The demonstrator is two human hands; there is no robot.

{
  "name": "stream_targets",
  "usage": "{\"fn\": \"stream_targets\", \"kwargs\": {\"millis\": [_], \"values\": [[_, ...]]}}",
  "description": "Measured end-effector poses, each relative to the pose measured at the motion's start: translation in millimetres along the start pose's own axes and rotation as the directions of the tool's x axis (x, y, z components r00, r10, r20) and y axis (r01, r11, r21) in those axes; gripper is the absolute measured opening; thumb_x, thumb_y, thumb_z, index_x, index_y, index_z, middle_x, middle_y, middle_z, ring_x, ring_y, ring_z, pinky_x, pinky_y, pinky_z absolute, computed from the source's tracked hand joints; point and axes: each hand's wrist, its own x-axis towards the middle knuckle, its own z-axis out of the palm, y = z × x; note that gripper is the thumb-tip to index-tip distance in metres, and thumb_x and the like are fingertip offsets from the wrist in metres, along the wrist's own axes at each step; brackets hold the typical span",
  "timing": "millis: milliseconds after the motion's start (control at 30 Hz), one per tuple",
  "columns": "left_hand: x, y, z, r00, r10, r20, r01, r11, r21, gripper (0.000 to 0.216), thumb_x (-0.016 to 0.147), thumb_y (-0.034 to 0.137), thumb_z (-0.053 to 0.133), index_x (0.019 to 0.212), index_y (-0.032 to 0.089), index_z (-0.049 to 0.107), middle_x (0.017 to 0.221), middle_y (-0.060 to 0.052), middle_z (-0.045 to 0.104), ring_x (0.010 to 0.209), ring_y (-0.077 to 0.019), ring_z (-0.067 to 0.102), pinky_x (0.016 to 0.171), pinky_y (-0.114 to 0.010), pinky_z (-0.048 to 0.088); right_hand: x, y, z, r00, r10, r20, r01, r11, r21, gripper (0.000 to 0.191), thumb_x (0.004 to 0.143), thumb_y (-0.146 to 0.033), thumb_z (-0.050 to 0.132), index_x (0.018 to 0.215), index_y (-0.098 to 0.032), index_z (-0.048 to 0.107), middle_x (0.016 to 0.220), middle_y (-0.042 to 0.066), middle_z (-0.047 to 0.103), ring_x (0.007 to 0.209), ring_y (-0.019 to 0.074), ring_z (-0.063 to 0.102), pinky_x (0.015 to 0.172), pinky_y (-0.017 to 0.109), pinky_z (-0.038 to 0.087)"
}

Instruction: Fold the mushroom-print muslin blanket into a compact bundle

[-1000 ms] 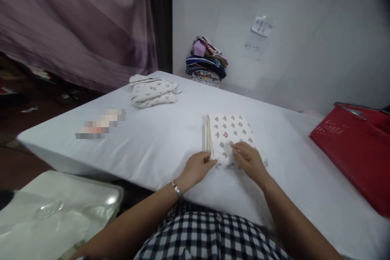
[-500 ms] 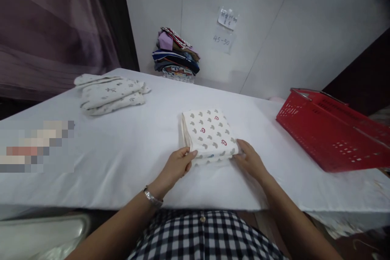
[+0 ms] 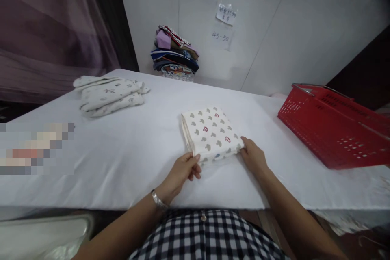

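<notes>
Folded mushroom-print cloth (image 3: pixel 210 130) on white table (image 3: pixel 137 150), left hand (image 3: pixel 182 171) pinches near left corner, right hand (image 3: pixel 255 156) at near right corner, can't tell how closed. Prob light, soft, bit floppy, so corners seem best hold

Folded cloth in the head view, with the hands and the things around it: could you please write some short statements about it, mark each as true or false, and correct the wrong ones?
1. The left hand and the right hand both touch the folded cloth. True.
2. The folded cloth is printed with stripes. False: it shows grey and red mushroom shapes.
3. The red basket stands to the right of the folded cloth. True.
4. The right hand grips the red basket. False: it is at the folded cloth's near right corner.
5. The loose patterned cloth lies to the left of the folded cloth. True.
</notes>
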Motion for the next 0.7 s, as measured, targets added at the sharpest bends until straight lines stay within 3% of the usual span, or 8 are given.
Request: {"fn": "stream_targets", "kwargs": {"millis": [167, 267, 400, 533, 633, 700], "values": [[0, -20, 2, 1.000, -0.001, -0.030, 0.005, 0.990, 0.139, 0.029, 0.080, 0.046, 0.048, 0.081, 0.017, 0.046, 0.057, 0.001, 0.059, 0.044, -0.0112, 0.055, 0.037, -0.018, 0.032, -4, 7, 4, 0.995, 0.046, 0.089, -0.047, 0.999, 0.008, 0.046, 0.086, -0.028, 0.041, 0.132, -0.018, 0.040, 0.122, 0.010, 0.055, 0.101, 0.0243, 0.056, 0.078, 0.036, 0.047], [0, -17, 4, 1.000, -0.009, -0.003, 0.009, 0.982, 0.189, 0.027, 0.080, 0.044, 0.048, 0.081, 0.017, 0.046, 0.058, 0.000, 0.061, 0.043, -0.0112, 0.055, 0.037, -0.018, 0.032, -4, 7, 2, 0.993, 0.062, 0.096, -0.067, 0.996, 0.054, 0.048, 0.084, -0.032, 0.043, 0.132, -0.023, 0.040, 0.122, 0.007, 0.056, 0.100, 0.0243, 0.057, 0.078, 0.036, 0.046], [3, -13, 2, 0.999, 0.025, 0.036, -0.032, 0.980, 0.196, 0.027, 0.080, 0.044, 0.048, 0.076, 0.019, 0.042, 0.057, -0.001, 0.061, 0.045, -0.0118, 0.057, 0.038, -0.018, 0.032, -2, 6, 0, 0.988, 0.103, 0.116, -0.122, 0.979, 0.165, 0.045, 0.083, -0.039, 0.043, 0.126, -0.026, 0.045, 0.107, 0.004, 0.065, 0.086, 0.0229, 0.062, 0.070, 0.033, 0.048], [7, -20, -4, 0.998, -0.016, 0.055, -0.002, 0.951, 0.309, 0.031, 0.077, 0.047, 0.052, 0.071, 0.019, 0.043, 0.047, 0.002, 0.055, 0.040, -0.0115, 0.053, 0.038, -0.018, 0.034, -1, 7, -1, 0.972, 0.137, 0.189, -0.150, 0.987, 0.057, 0.044, 0.085, -0.043, 0.038, 0.126, -0.028, 0.044, 0.107, 0.004, 0.065, 0.083, 0.0249, 0.063, 0.065, 0.036, 0.048], [6, -24, -8, 0.997, 0.025, 0.071, -0.048, 0.939, 0.342, 0.029, 0.077, 0.045, 0.053, 0.070, 0.018, 0.047, 0.047, 0.002, 0.055, 0.041, -0.0113, 0.052, 0.041, -0.020, 0.037, 2, 11, -2, 0.967, 0.098, 0.237, -0.109, 0.994, 0.033, 0.045, 0.084, -0.039, 0.039, 0.127, -0.027, 0.044, 0.115, 0.005, 0.061, 0.094, 0.0270, 0.061, 0.072, 0.040, 0.049], [4, -21, -8, 0.997, 0.045, 0.069, -0.066, 0.939, 0.337, 0.029, 0.077, 0.045, 0.053, 0.068, 0.018, 0.048, 0.047, 0.002, 0.054, 0.041, -0.0107, 0.050, 0.041, -0.020, 0.035, 4, 11, -4, 0.986, 0.010, 0.166, -0.019, 0.999, 0.051, 0.048, 0.081, -0.034, 0.042, 0.128, -0.022, 0.046, 0.124, 0.009, 0.055, 0.109, 0.0288, 0.054, 0.085, 0.045, 0.046]]}}
